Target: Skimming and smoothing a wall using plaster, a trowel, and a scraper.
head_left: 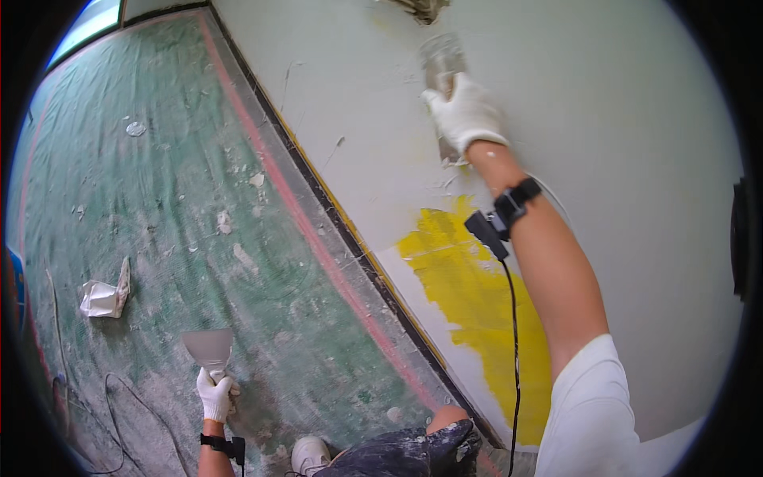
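My left hand (214,396), in a white knit glove, is closed round the handle of a wide putty knife (208,347). Its broad grey blade points away from me above the floor. High on the right, my right hand (467,118), gloved the same way, grips a plastering trowel (442,57) against the pale wall (620,183). The trowel's long blade shows above and below the hand, blurred by motion, and its handle is hidden in the glove. A bare yellow patch (469,278) with ragged edges spreads on the wall below that hand.
Green sheeting (167,207) with white splatters covers the floor, edged by a pink strip (294,207) beside the dark wall base. Crumpled white paper (103,297) and a loose cable (119,405) lie left. A wire (515,342) hangs from my right wrist. A ragged brownish spot (425,8) is at the top.
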A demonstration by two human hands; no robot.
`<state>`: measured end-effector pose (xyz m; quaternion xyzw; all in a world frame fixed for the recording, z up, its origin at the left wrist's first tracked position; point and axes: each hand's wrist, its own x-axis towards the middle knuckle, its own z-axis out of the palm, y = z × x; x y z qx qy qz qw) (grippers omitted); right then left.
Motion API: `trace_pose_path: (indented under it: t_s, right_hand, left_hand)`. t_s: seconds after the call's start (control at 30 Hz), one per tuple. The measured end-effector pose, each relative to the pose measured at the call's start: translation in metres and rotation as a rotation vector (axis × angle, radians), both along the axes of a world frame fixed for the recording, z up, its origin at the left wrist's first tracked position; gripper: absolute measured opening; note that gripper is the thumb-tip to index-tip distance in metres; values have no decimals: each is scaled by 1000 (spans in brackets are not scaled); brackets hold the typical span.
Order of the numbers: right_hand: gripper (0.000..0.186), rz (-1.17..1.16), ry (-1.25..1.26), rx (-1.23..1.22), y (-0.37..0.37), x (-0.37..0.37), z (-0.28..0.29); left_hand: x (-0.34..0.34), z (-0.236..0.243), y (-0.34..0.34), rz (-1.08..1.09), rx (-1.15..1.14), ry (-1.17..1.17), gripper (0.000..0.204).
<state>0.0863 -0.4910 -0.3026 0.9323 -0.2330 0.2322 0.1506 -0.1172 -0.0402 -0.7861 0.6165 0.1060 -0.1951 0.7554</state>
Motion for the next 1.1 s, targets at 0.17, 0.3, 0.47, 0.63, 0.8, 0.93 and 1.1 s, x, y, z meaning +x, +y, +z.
trace_pose_path:
  t_s: [0.17, 0.3, 0.47, 0.63, 0.8, 0.93, 1.1]
  right_hand:
    - [38, 38, 329, 120, 26, 14, -133]
    - [38, -116, 601, 196, -20, -50, -213]
    - [26, 179, 78, 314, 27, -182, -103]
    - [26, 105, -514, 315, -9, -291, -6]
    - [32, -58, -467, 49, -26, -265, -38]
    - [40, -26, -163, 49, -19, -176, -79]
    - [52, 42, 255, 89, 2, -93, -176]
  left_hand:
    - [-5, 3, 20, 2, 5, 40, 21]
    - [-1, 1, -3, -30, -35, 31, 21]
    - [-6, -10, 15, -48, -12, 30, 19]
    - [-1, -2, 11, -35, 43, 57, 20]
    - [-4, -8, -5, 4, -1, 61, 19]
    - [-9, 18, 2, 21, -22, 20, 20]
    - [-43, 90, 32, 83, -119, -104, 15]
